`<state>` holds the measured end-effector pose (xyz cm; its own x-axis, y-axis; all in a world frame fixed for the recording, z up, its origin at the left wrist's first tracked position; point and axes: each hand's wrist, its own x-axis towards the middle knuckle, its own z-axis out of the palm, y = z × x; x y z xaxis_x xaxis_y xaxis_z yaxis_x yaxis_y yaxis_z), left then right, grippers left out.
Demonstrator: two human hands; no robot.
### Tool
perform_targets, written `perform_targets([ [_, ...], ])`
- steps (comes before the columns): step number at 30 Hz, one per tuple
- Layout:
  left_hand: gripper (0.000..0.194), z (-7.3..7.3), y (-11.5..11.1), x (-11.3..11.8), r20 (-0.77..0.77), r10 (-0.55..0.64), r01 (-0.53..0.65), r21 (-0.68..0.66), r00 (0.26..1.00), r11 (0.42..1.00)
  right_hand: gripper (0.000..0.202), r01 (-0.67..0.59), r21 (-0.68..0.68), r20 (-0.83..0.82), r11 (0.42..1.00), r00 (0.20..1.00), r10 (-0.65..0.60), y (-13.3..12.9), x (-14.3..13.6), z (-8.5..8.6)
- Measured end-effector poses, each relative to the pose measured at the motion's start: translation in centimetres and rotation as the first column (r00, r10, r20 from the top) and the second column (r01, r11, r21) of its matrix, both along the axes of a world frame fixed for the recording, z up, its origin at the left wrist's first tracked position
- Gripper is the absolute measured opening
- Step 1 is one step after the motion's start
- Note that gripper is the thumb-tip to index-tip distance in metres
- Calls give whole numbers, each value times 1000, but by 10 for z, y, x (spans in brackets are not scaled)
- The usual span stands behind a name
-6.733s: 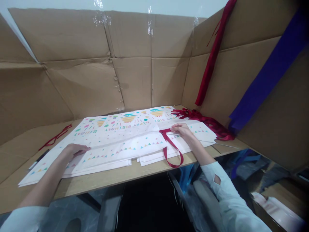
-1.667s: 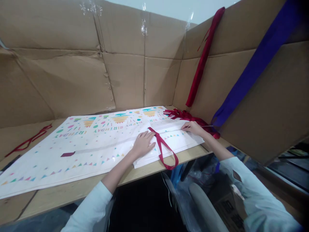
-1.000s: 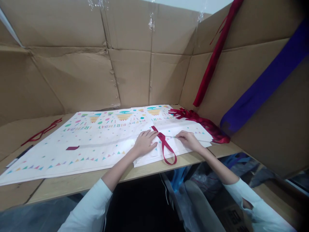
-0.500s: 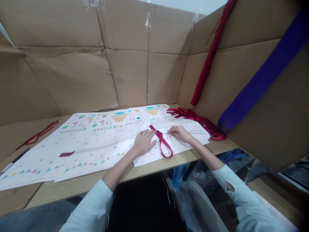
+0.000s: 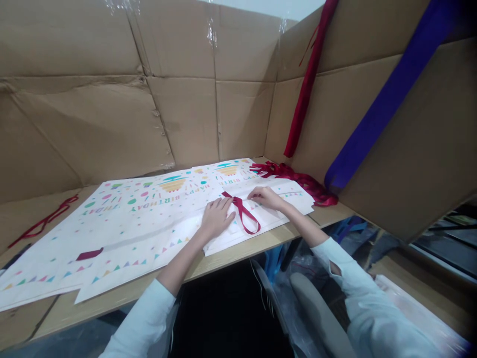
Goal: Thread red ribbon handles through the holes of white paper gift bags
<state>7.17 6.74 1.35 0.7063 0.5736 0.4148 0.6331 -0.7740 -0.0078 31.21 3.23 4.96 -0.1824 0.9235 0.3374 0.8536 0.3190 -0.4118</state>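
Observation:
A dark red ribbon loop (image 5: 248, 219) lies on white printed sheets (image 5: 141, 233) at the front edge of the table. My left hand (image 5: 217, 217) rests flat on the sheets, fingers spread, with its fingertips at the left side of the ribbon's crossing. To the right of that crossing, my right hand (image 5: 266, 198) is closed in a pinch. What sits between its thumb and finger is too thin to make out. Further left on the sheets lies a short dark red ribbon piece (image 5: 90, 254).
A heap of cut red ribbons (image 5: 298, 181) lies at the right back corner. A red ribbon bundle (image 5: 303, 107) and a wide purple ribbon (image 5: 380, 112) hang along the right cardboard wall (image 5: 421, 149). Another thin red ribbon (image 5: 44, 221) lies at the far left.
The view has turned slightly right, so everything appears shifted left. Both hands keep nearly the same places beside the ribbon loop.

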Motion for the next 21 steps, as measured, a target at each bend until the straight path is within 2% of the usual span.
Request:
perform_targets([
  [3,53,0,-1,0,4,1,-1,-9,1000,1000,11,98,23,-11,995,995,-98,-15,42,-7],
  [6,52,0,-2,1,10,-3,3,-7,1000,1000,15,165,27,-74,986,984,-163,-29,86,-14],
  [9,52,0,-2,1,22,-10,10,6,1000,1000,18,178,40,-95,983,980,-174,-33,107,-18],
  [12,52,-1,-2,0,33,-13,13,21,999,1000,20,164,65,-74,984,984,-160,-28,105,-19],
  [15,51,-1,-1,0,38,-15,14,28,999,999,22,124,53,-64,991,991,-120,-21,91,-14],
  [21,52,1,-3,1,32,-15,14,22,999,1000,16,-16,52,-58,999,998,19,-7,43,-6],
])
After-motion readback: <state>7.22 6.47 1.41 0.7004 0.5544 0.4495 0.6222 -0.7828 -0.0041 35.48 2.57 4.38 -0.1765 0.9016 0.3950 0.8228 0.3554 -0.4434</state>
